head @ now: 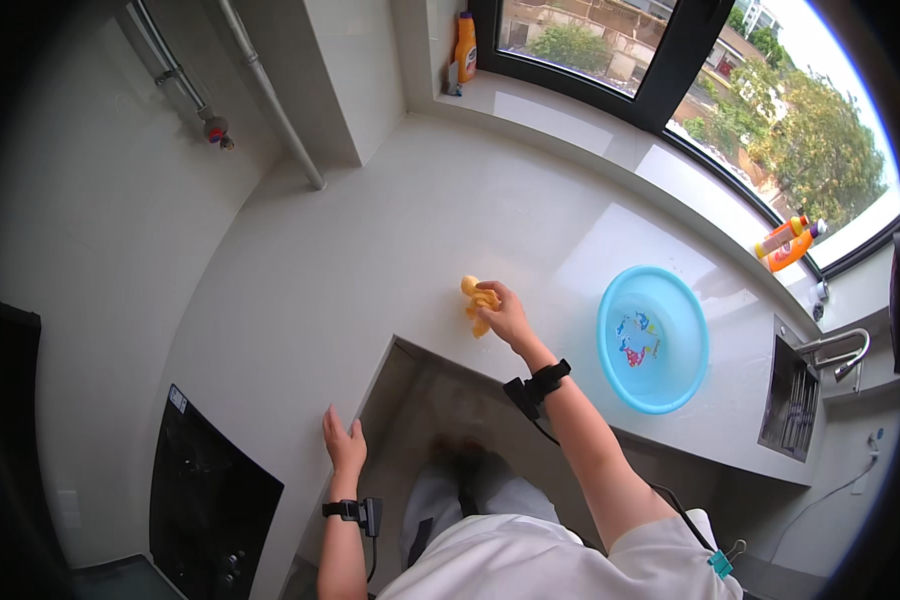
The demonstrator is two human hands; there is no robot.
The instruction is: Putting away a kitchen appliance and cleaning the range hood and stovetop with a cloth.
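Observation:
My right hand (505,311) grips a crumpled yellow cloth (482,304) against the light grey countertop (390,247), a little back from the counter's inner corner. Over by the cooktop side, my left hand (344,442) is near the counter's front edge with its fingers apart and nothing in it; whether it touches the surface I cannot tell. A light blue plastic basin (686,337) rests on the counter to the right of my right hand. Printed sea-animal pictures show on its bottom.
A black cooktop (210,487) is set in the counter at left. At far right are a sink (772,405) and a faucet (825,345). Cleaner bottles (789,251) and an orange bottle (465,52) stand on the windowsill. A vertical pipe (270,90) meets the counter at the back.

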